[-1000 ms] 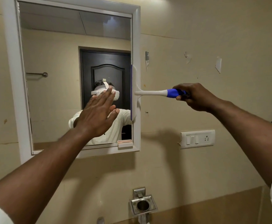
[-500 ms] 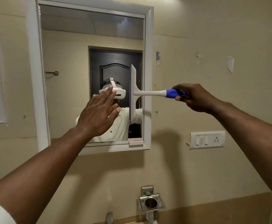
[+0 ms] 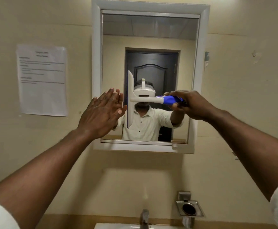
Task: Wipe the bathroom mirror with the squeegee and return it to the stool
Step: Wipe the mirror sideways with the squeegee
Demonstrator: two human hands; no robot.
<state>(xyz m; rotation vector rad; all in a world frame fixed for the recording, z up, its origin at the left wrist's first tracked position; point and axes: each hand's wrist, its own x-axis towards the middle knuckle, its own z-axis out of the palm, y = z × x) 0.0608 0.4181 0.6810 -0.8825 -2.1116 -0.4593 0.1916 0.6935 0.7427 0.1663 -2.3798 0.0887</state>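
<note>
You face one white-framed rectangular bathroom mirror (image 3: 96,80) on the beige wall, filling the upper centre of the frame. Its glass reflects a dark panelled door and a person in a pale shirt, partly covered by your hands and the tool. One printed paper notice (image 3: 42,80) hangs at the left of the frame; its text is too blurred to read.

Both your bare forearms rise from the bottom corners. Your left hand (image 3: 102,113) is flat and spread, fingers together, over the lower left part of the glass; you cannot tell whether the palm touches it. Your right hand (image 3: 191,104) is wrapped tight around the blue grip of the one white squeegee with a blue handle (image 3: 147,100), at mid-frame. Its blade stands upright against the mirror's centre-left, just right of your left fingertips.

Low in the frame sit one square steel wall holder (image 3: 189,208), one tap (image 3: 145,218) and a white basin rim (image 3: 118,226), cut off by the bottom edge.
</note>
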